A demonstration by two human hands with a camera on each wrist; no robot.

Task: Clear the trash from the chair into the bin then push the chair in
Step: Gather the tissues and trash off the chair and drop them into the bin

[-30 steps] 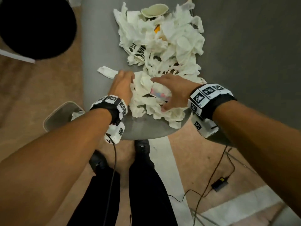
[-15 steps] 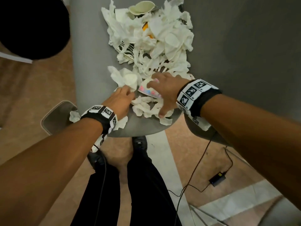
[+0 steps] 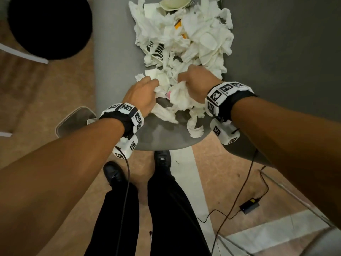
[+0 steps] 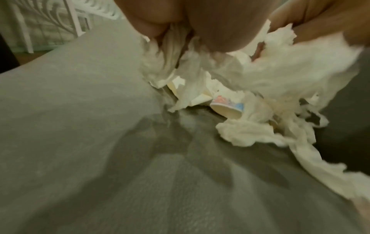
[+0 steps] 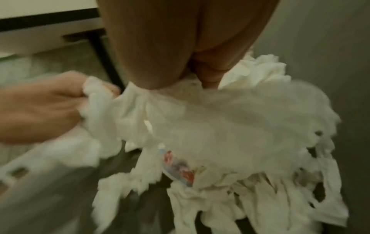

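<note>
Both my hands are down in the mess at the front edge of the grey chair seat (image 3: 114,52). My right hand (image 3: 198,84) is curled tight round a fat wad of torn white tissue (image 3: 181,100) — the right wrist view shows the shreds hanging off it in ragged strips, and there's a small paper cup (image 4: 227,109) with a pink and blue print tucked in the same bundle, just under my fingers. My left hand (image 3: 141,96) is just beside it, fingers bent and pinching into the left side of that same tissue clump; you can see it bunching the paper from the right wrist camera. A few loose scraps (image 3: 195,126) lie on the seat right at the front rim, below my right wrist, not held by anything. The big heap of trash (image 3: 184,34) sits further back along the right side of the seat, up against the darker grey part of the chair — crumpled napkins, something black-and-white striped (image 3: 156,50), a bit of orange (image 3: 178,26) poking out, and a flattened pale cup (image 3: 175,3) at the far end. The bin (image 3: 49,24), with its black opening, stands on the floor off the chair's far left corner, well apart from my hands. My shoes (image 3: 114,174) are on the floor right at the front of the seat.
</note>
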